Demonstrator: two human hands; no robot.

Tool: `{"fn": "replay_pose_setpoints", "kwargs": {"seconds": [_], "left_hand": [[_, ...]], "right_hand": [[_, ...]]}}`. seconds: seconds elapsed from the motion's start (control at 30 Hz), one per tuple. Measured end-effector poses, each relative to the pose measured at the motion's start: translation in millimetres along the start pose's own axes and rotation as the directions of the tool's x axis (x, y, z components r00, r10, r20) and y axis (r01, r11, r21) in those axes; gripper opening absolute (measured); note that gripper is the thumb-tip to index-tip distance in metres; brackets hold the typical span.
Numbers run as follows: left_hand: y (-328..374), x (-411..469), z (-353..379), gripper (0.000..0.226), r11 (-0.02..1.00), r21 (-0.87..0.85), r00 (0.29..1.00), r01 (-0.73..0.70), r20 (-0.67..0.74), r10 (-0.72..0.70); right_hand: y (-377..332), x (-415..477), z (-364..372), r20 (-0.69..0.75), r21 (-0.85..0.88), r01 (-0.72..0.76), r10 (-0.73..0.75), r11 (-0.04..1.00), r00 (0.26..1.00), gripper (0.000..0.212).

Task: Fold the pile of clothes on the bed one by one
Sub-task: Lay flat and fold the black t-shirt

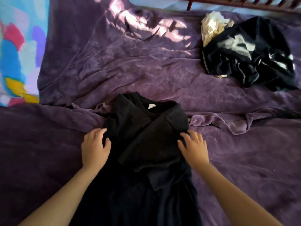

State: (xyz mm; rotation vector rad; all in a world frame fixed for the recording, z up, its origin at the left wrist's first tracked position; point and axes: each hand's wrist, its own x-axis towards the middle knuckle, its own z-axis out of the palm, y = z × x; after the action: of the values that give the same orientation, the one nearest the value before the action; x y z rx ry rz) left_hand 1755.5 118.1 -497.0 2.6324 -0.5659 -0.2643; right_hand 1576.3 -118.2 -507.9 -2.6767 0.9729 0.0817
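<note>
Black shirt (146, 136) lies flat on the bed (48, 144), sleeves crossed inward, between the two sets of fingers. Left hand (95, 148): fingers apart, resting on shirt's left edge. Right hand (193, 149): fingers apart, flat on right edge. Unfolded pile (249, 53) well beyond the right fingers.

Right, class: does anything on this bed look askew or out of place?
The purple blanket is bunched into a ridge beside the black shirt, so the folding surface is uneven. The shirt's folded-in sleeves cross lopsidedly.
</note>
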Motion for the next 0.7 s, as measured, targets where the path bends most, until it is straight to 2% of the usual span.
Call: {"fn": "replay_pose_setpoints", "kwargs": {"seconds": [0.07, 0.13, 0.23, 0.27, 0.33, 0.37, 0.43, 0.5, 0.53, 0.6, 0.7], "left_hand": [[9.4, 50.4, 3.3, 0.039, 0.998, -0.039, 0.998, 0.057, 0.008, -0.056], [19.8, 98.8, 10.1, 0.048, 0.99, -0.083, 0.991, 0.112, 0.077, -0.106], [25.1, 152.4, 23.5, 0.067, 0.953, -0.11, 0.93, 0.283, 0.274, -0.245], [24.0, 162.7, 28.5, 0.072, 0.914, -0.142, 0.886, 0.381, 0.34, -0.317], [21.7, 170.6, 38.6, 0.069, 0.801, -0.26, 0.814, 0.539, 0.407, -0.415], [21.0, 170.8, 42.4, 0.06, 0.752, -0.333, 0.808, 0.569, 0.395, -0.437], [20.4, 169.1, 41.8, 0.044, 0.647, -0.479, 0.805, 0.594, 0.358, -0.474], [17.3, 167.3, 30.8, 0.042, 0.546, -0.606, 0.811, 0.578, 0.351, -0.469], [15.4, 164.9, 23.1, 0.041, 0.518, -0.646, 0.822, 0.56, 0.354, -0.446], [14.7, 157.8, 7.0, 0.035, 0.489, -0.691, 0.842, 0.532, 0.374, -0.388], [18.6, 140.6, -18.4, 0.021, 0.443, -0.756, 0.875, 0.481, 0.387, -0.29]], "right_hand": [[-1.2, 48.8, -4.4, 0.041, 0.104, -0.141, 0.137, 0.985, 0.99, 0.047], [-2.2, 94.4, -6.5, 0.114, 0.194, -0.261, 0.243, 0.946, 0.963, 0.058], [3.2, 140.2, 0.6, 0.336, 0.317, -0.516, 0.414, 0.796, 0.846, 0.065], [6.9, 144.9, 5.9, 0.397, 0.35, -0.571, 0.435, 0.742, 0.808, 0.061], [15.8, 142.9, 15.3, 0.464, 0.411, -0.639, 0.454, 0.651, 0.761, 0.034], [19.6, 138.6, 16.7, 0.466, 0.475, -0.661, 0.471, 0.581, 0.749, 0.024], [30.3, 129.5, 14.1, 0.434, 0.671, -0.645, 0.512, 0.365, 0.742, 0.023], [40.0, 119.3, 3.1, 0.44, 0.798, -0.585, 0.524, 0.144, 0.729, 0.017], [44.6, 113.5, -2.3, 0.455, 0.823, -0.563, 0.51, 0.071, 0.73, 0.018], [47.1, 102.7, -11.2, 0.473, 0.841, -0.54, 0.46, 0.018, 0.751, 0.021], [36.9, 86.9, -24.8, 0.424, 0.881, -0.471, 0.373, 0.039, 0.825, 0.022]]}}
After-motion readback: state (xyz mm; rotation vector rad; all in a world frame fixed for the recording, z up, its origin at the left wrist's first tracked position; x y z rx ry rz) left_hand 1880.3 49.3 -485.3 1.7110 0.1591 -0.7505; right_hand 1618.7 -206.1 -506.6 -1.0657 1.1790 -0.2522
